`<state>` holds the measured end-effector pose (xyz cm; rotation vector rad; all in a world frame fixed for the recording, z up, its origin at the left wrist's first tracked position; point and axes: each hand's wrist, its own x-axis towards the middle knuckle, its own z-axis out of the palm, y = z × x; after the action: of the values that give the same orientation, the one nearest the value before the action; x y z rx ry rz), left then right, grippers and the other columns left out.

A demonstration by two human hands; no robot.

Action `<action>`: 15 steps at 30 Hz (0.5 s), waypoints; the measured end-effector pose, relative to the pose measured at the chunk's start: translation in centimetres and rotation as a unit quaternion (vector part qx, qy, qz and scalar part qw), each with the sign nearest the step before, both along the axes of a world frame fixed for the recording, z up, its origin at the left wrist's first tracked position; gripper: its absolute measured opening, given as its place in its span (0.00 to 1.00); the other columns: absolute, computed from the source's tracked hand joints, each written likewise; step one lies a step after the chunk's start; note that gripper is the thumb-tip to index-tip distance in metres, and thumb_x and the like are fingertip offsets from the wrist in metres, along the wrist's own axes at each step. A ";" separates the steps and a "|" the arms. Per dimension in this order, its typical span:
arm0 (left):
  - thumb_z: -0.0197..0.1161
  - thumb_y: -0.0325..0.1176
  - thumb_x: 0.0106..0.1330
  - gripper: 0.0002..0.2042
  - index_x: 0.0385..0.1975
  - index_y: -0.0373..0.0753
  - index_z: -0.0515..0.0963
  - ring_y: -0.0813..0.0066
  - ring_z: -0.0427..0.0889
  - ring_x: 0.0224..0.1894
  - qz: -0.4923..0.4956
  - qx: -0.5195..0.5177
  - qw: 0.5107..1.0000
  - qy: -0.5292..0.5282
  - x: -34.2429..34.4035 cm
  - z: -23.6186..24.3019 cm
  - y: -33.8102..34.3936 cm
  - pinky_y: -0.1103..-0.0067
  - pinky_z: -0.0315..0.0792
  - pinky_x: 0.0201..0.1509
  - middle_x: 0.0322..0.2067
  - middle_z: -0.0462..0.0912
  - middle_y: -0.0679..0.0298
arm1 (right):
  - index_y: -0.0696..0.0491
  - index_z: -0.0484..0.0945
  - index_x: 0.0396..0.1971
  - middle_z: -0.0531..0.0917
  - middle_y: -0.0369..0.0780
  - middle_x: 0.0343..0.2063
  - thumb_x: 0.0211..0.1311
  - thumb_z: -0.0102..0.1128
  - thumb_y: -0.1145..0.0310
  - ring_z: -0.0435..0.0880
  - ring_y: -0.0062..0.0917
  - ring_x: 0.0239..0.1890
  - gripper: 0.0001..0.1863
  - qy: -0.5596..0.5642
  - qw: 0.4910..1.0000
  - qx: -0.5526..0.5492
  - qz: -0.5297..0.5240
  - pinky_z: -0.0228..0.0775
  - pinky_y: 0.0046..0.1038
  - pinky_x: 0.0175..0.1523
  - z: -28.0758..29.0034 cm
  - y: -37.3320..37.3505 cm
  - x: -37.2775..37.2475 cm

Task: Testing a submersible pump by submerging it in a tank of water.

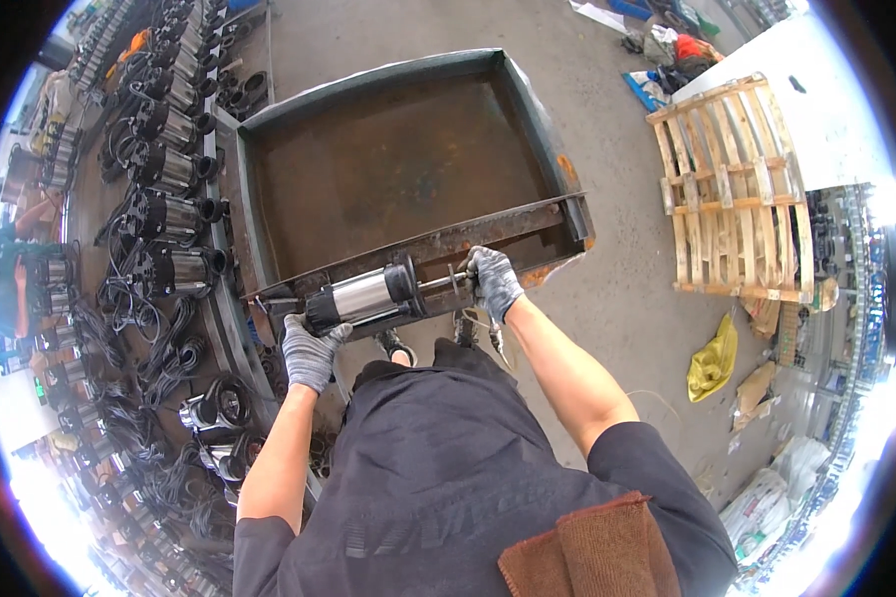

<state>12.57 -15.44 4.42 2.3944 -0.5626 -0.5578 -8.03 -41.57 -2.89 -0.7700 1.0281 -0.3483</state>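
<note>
A steel-and-black cylindrical pump (363, 297) lies horizontally along a rusty crossbeam (448, 228) at the near side of a metal tank (368, 76). My left hand (309, 350), in a grey glove, has its fingers wrapped round the pump's black left end. My right hand (490, 274), also gloved, grips a thin metal shaft that sticks out of the pump's right end. A brown cloth (577, 557) hangs over my clothing at the lower right.
Rows of similar pumps (169, 214) with coiled cables line the left, where another person (10, 274) stands. On the right are wooden pallets (732, 189), a yellow sack (712, 358), cardboard (752, 398) and white bags (782, 488).
</note>
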 end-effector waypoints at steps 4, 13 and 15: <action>0.85 0.42 0.45 0.37 0.47 0.29 0.69 0.57 0.84 0.40 -0.010 0.009 1.000 -0.016 -0.1 0.3 -0.2 0.68 0.77 0.49 0.38 0.85 0.49 | 0.50 0.76 0.21 0.73 0.31 0.15 0.69 0.48 0.66 0.70 0.16 0.13 0.15 0.037 0.999 0.037 -0.003 0.61 0.21 0.19 1.6 -0.1 0.2; 0.82 0.36 0.50 0.36 0.53 0.32 0.64 0.66 0.78 0.45 0.026 -0.090 0.994 0.060 -0.4 -2.8 1.1 0.72 0.74 0.55 0.44 0.79 0.55 | 0.46 0.75 0.36 0.73 0.31 0.19 0.66 0.51 0.69 0.71 0.15 0.16 0.03 -0.013 0.994 0.057 0.093 0.62 0.20 0.19 3.2 -0.8 -1.6; 0.82 0.35 0.51 0.36 0.54 0.32 0.64 0.68 0.78 0.45 0.026 -0.100 0.992 0.072 -0.7 -2.9 0.8 0.73 0.74 0.54 0.43 0.79 0.56 | 0.48 0.72 0.44 0.75 0.32 0.22 0.66 0.54 0.72 0.71 0.15 0.17 0.09 -0.034 0.990 0.033 0.132 0.64 0.21 0.20 3.1 -1.7 -3.4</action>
<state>11.90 -14.59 1.56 2.1544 -0.4670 -0.6165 -11.41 -43.26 0.23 -0.8179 0.8576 -0.1115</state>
